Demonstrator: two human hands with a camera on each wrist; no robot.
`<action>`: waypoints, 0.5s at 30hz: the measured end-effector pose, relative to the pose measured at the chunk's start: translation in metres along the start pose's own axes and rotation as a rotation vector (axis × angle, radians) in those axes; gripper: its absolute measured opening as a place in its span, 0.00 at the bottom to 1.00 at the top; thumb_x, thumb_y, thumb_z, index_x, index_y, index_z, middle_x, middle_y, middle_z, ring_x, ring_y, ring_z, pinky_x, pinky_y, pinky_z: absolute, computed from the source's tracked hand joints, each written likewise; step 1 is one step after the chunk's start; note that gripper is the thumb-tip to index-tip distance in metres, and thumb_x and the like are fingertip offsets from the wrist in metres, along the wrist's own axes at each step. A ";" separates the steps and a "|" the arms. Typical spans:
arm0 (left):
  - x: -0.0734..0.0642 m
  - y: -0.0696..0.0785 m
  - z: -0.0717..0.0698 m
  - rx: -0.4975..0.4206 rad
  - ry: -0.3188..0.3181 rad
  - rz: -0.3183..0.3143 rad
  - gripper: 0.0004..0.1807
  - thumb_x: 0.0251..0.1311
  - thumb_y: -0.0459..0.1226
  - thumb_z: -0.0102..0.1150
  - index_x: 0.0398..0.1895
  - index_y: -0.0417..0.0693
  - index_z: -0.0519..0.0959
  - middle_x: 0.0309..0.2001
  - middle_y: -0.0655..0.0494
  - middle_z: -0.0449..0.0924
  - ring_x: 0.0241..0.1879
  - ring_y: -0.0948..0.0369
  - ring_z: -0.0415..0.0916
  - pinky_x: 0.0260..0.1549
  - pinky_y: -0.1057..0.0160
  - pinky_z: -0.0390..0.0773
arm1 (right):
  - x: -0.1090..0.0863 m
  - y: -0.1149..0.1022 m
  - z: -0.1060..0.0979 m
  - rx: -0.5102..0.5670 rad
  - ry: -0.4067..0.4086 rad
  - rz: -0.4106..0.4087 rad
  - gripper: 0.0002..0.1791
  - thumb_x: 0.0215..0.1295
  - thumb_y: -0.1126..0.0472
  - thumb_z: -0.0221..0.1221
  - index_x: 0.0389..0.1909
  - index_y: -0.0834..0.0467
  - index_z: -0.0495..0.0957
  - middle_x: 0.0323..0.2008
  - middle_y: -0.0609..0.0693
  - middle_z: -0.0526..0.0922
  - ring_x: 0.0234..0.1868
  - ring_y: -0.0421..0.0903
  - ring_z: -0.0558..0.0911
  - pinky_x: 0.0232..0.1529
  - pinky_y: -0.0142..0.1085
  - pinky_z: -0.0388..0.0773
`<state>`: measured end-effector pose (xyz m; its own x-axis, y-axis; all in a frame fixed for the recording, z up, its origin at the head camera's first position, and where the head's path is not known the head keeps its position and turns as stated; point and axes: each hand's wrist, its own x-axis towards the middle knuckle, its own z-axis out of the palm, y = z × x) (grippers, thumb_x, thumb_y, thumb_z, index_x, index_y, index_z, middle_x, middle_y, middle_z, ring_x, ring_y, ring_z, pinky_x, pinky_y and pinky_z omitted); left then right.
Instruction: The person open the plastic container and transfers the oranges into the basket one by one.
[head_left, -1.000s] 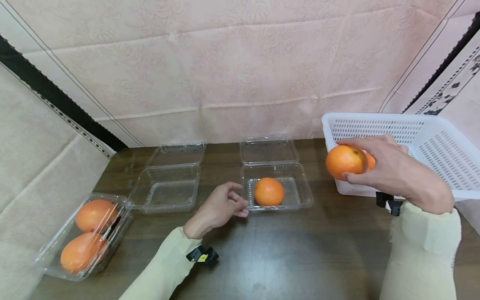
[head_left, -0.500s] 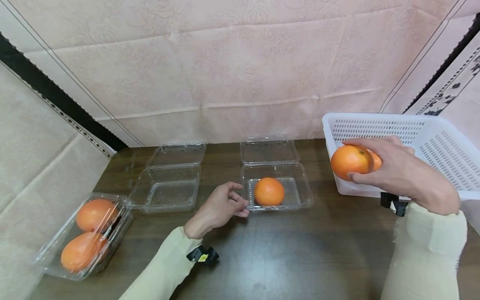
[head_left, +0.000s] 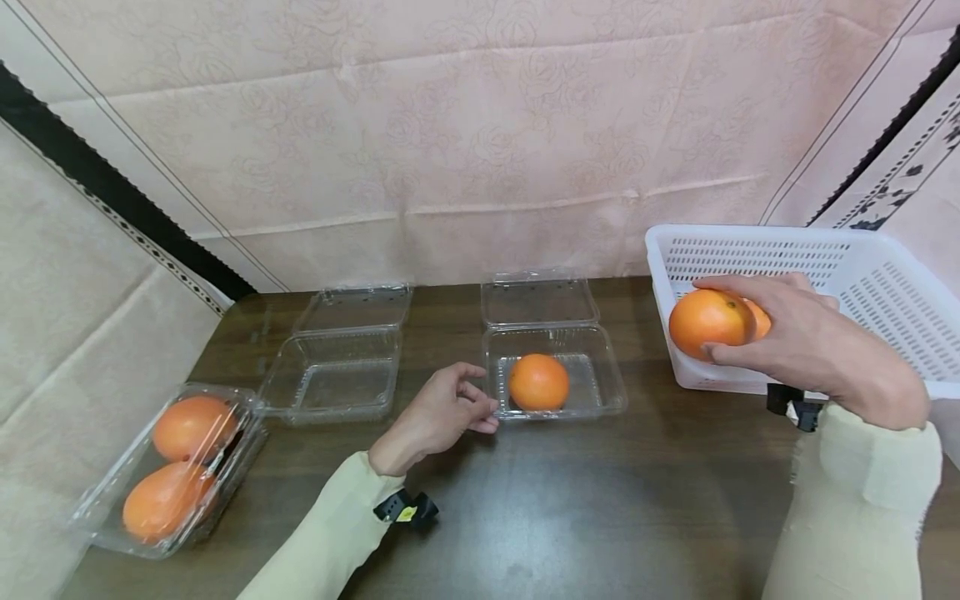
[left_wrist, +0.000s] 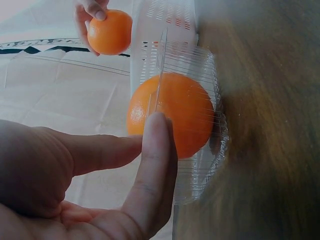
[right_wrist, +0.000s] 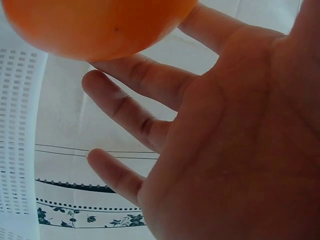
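My right hand (head_left: 817, 342) grips an orange (head_left: 708, 323) over the left end of the white basket (head_left: 885, 321). In the right wrist view that orange (right_wrist: 100, 25) sits at the fingertips, the other fingers spread below. Part of a second orange (head_left: 760, 320) shows behind it, partly hidden by the hand. My left hand (head_left: 442, 412) pinches the near left rim of an open clear plastic container (head_left: 600, 392). One orange (head_left: 538, 382) lies in that container. The left wrist view shows the thumb and a finger (left_wrist: 155, 165) meeting at the rim, with the orange (left_wrist: 185, 110) beyond.
Left of the middle stands another open clear container (head_left: 337, 379), its lid folded back. A closed container (head_left: 225, 479) with two oranges lies at the left table edge. A patterned cloth (head_left: 450, 150) rises behind the wooden table (head_left: 585, 500).
My right hand has moved slightly to the right with the orange, further over the basket. The left hand and the containers have stayed in place.
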<state>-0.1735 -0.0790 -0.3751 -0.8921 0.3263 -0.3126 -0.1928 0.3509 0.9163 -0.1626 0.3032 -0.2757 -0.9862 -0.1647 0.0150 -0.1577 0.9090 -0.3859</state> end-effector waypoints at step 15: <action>0.000 0.001 0.000 0.013 0.004 0.000 0.29 0.69 0.29 0.61 0.71 0.36 0.65 0.42 0.42 0.84 0.34 0.56 0.88 0.42 0.56 0.89 | 0.004 0.010 -0.002 -0.039 -0.049 0.063 0.41 0.61 0.44 0.69 0.74 0.48 0.67 0.66 0.62 0.73 0.56 0.65 0.61 0.45 0.49 0.62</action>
<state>-0.1735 -0.0792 -0.3743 -0.8938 0.3227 -0.3114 -0.1874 0.3622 0.9131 -0.1685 0.3118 -0.2779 -0.9908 -0.1247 -0.0533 -0.0986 0.9322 -0.3481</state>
